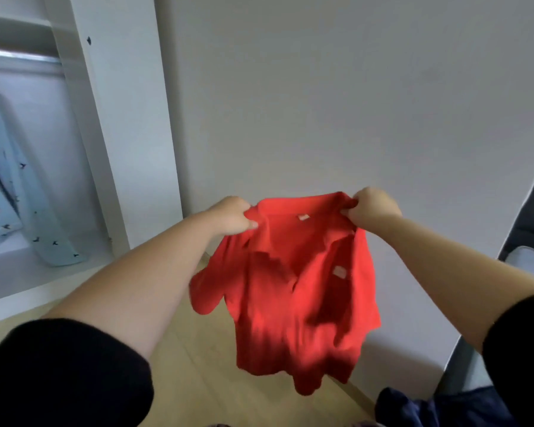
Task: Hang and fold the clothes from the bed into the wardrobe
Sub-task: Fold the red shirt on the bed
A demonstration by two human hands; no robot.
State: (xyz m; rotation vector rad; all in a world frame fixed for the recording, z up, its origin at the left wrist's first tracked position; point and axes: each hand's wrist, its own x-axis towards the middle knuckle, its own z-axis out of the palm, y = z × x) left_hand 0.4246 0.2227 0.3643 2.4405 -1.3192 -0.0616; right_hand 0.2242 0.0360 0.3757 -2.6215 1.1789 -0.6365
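- Head view showed, at the far left, the open white wardrobe with a metal hanging rail and a pale blue bird-print shirt already hung from it, above a white shelf board.
- The left hand was clenched on one shoulder of the red short-sleeved polo shirt, thumb pinched over the fabric beside the collar.
- That red shirt hung in the air between both hands, over the light wooden floor and in front of the plain wall, its lower part blurred.
- The right hand gripped the other shoulder, fingers curled into the cloth.
- By the look of it, the shirt was being held up and spread by its shoulders; folding it or finding a hanger would come next, and no hanger was in view.
- At the right edge lay a dark blue garment and the grey bed edge, apparently more to put away.
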